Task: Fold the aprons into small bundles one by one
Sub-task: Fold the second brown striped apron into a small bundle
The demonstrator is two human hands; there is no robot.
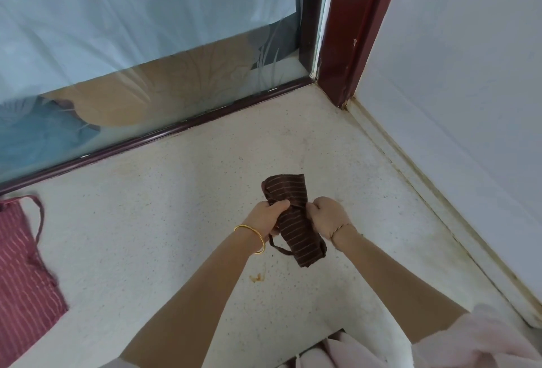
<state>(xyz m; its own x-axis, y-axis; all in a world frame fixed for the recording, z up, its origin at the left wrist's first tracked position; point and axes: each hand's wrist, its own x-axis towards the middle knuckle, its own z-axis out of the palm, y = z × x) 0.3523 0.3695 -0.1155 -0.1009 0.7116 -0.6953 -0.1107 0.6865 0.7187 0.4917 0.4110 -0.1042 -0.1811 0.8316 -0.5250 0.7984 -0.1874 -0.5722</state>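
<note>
Pale sleeve (484, 335); left hand (268, 218), right hand (328, 216), fingers (281, 205) curled round rolled brown striped apron (296, 230) between them; bundle likely near done; next, tuck strap (278, 246) dangling below left fingers.

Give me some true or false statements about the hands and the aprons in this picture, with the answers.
1. The left hand and the right hand both grip the brown striped apron. True.
2. The red striped apron is rolled into a bundle. False: it lies spread out on the counter, at the left.
3. A gold bangle sits on the left wrist. True.
4. The brown striped apron lies spread flat. False: it is bunched into a narrow bundle between the hands.
</note>
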